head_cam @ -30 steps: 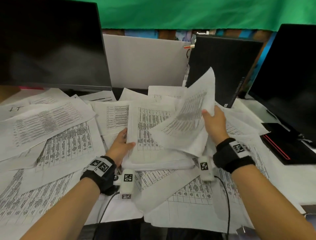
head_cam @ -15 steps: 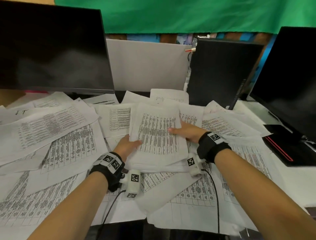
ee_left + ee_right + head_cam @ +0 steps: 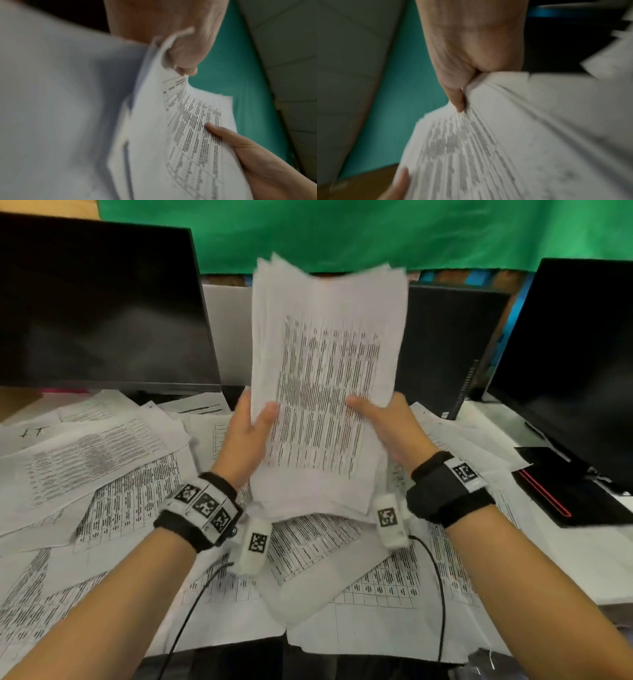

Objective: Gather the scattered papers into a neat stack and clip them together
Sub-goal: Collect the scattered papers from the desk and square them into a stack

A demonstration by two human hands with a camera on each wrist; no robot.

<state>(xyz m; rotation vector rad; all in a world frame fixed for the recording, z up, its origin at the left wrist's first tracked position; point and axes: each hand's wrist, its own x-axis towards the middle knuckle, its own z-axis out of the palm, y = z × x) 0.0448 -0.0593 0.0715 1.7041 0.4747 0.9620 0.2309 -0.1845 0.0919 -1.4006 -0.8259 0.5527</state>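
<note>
Both forearms reach forward from the bottom of the head view, wrists cocked up. Left hand (image 3: 247,440) grips the left edge of a thick sheaf of white printed sheets (image 3: 325,392): thumb on the printed face, fingers behind. Right hand (image 3: 390,429) grips the right edge the same way, thumb lying across the front, palm under the edge. The sheaf is held upright, raised off the desk between the two hands, top edges uneven and fanned, bottom edge close over the loose printed pages (image 3: 102,494) scattered across the white desk (image 3: 582,559). Whether the bottom edge touches them: cannot tell.

Head view only: black monitor on the left (image 3: 102,313), second black monitor on the right (image 3: 575,364), black tower case (image 3: 445,347) behind the sheaf, green cloth backdrop (image 3: 342,231), a black flat device with a red line (image 3: 561,487) by the right monitor, black wrist straps with printed tags (image 3: 202,505).

Left wrist view only: left thumb tip clamped over the sheet edge, several layers separating below it, and the right thumb resting on the print from the far side. Blurred.

Right wrist view only: right thumb pressed down on the top sheet, paper creasing into ridges under it; a left fingertip shows at the lower left edge. Heavy blur, print unreadable.
</note>
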